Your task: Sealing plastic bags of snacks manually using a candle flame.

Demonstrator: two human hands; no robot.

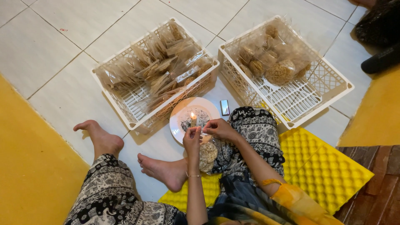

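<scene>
I sit on a tiled floor. My left hand (pixel 192 139) and my right hand (pixel 218 128) together pinch the top of a clear plastic packet of round brown crackers (pixel 207 156), which hangs below them. The packet's top edge is held close to a small lit candle (pixel 193 119) standing on a white plate (pixel 181 113). The plate rests on the floor just in front of my knees.
Two white plastic crates stand beyond the plate: the left crate (pixel 125 109) holds several packed bags, the right crate (pixel 329 89) holds bagged crackers at its far end. A small silver lighter (pixel 224 107) lies by the plate. A yellow foam mat (pixel 321 162) lies under me.
</scene>
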